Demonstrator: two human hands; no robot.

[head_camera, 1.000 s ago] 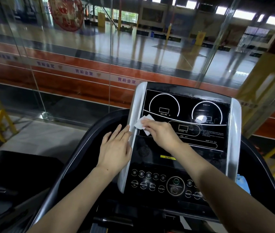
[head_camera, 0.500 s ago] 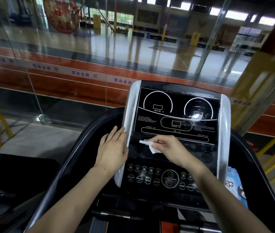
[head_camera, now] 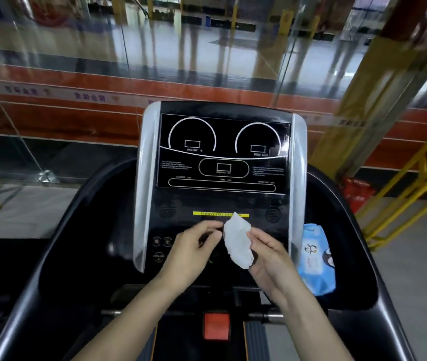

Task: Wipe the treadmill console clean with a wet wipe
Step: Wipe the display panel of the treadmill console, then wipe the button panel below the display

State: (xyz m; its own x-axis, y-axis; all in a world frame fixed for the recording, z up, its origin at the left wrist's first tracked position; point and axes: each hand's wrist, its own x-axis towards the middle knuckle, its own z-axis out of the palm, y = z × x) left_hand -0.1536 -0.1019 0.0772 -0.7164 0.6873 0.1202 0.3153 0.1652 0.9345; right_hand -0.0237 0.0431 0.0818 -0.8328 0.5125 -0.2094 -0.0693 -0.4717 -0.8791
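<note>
The black treadmill console [head_camera: 223,152] with silver side rails fills the middle of the head view, its display panel above and its buttons below. A crumpled white wet wipe [head_camera: 237,242] hangs in front of the button area, off the console surface. My right hand [head_camera: 269,259] holds the wipe from the right with its fingers curled around it. My left hand [head_camera: 191,252] pinches the wipe's upper left edge with thumb and fingertips. Both hands cover most of the buttons.
A blue pack of wet wipes [head_camera: 315,259] lies in the tray right of the console. A red safety key block [head_camera: 216,325] sits below the console. The curved black handrail [head_camera: 82,204] rings the console. A glass wall [head_camera: 103,74] stands beyond.
My right hand lifted the wipe off the console and drew back over the buttons. My left hand left the silver side rail and came across to take the wipe's edge.
</note>
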